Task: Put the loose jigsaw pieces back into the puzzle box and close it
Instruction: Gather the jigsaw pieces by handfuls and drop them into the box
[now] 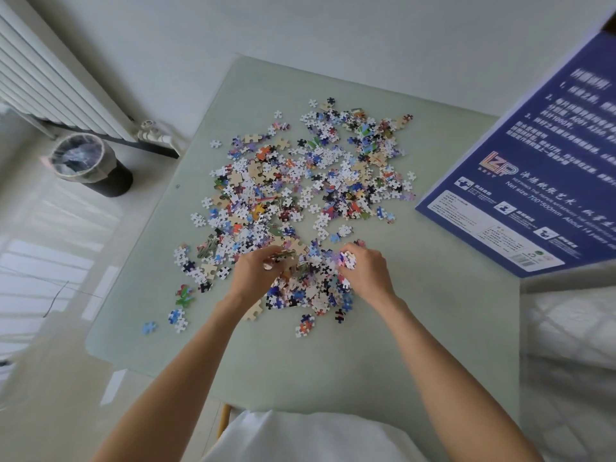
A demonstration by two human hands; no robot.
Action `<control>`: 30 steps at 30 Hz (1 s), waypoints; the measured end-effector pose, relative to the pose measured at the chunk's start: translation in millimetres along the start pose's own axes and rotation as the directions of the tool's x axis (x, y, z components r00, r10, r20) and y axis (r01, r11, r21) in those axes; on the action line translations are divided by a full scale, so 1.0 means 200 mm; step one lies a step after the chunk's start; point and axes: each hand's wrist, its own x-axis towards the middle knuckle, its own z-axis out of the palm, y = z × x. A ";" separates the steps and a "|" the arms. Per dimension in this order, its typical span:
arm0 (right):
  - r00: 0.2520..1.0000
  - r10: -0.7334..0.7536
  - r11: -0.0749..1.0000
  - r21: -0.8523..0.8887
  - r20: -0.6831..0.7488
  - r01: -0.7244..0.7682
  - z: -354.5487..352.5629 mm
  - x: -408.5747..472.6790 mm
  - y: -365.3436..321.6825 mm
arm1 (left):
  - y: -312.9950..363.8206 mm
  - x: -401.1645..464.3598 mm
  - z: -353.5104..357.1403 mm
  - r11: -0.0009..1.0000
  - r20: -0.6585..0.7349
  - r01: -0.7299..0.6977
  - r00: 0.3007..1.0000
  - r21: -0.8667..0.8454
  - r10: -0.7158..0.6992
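A pale green desk [416, 328] stood against a white wall, with a white radiator [50, 78] on the left above a glossy floor and a dark waste bin [90, 165] lined with clear plastic beside it. Loose jigsaw pieces [300, 181] lay scattered in a broad heap across the middle of the desk, with a few strays near its left edge. The blue puzzle box [520, 181] lay on the desk's right side, printed face up, well apart from the hands and cut off by the frame's right edge. The left hand [256, 278] had its grip curled round a clutch of pieces at the near end of the heap. The right hand [366, 271] pinched a small white cluster of pieces just beside it. The fingertips of both hands were buried among the pieces, so how many each held was unclear. White quilted bedding [573, 345] showed at the right, blurred.
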 end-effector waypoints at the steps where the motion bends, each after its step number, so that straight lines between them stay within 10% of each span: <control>1: 1.000 -0.013 1.000 -0.001 -0.009 0.013 -0.05 -0.02 0.00 | 0.03 0.00 -0.01 0.999 -0.006 -0.046 0.999 0.015 0.046; 8: 0.992 -0.127 0.988 -0.094 -0.021 0.125 -0.46 -0.10 0.02 | 0.23 0.10 -0.04 0.911 0.148 -0.357 0.932 0.207 0.332; 15: 0.938 -0.199 0.980 -0.029 -0.283 0.199 -1.08 -0.24 -0.03 | 0.82 0.26 -0.16 0.876 0.036 -0.483 0.875 -0.002 0.483; 25: 0.705 -0.169 0.981 -0.184 -0.688 0.055 -1.98 -0.29 0.07 | 1.84 0.41 -0.23 0.565 -0.128 -0.801 0.592 -0.198 0.795; 30: 0.718 -0.164 0.973 -0.230 -0.677 0.005 -2.03 -0.20 0.19 | 2.15 0.51 -0.16 0.407 -0.119 -0.909 0.415 -0.091 0.902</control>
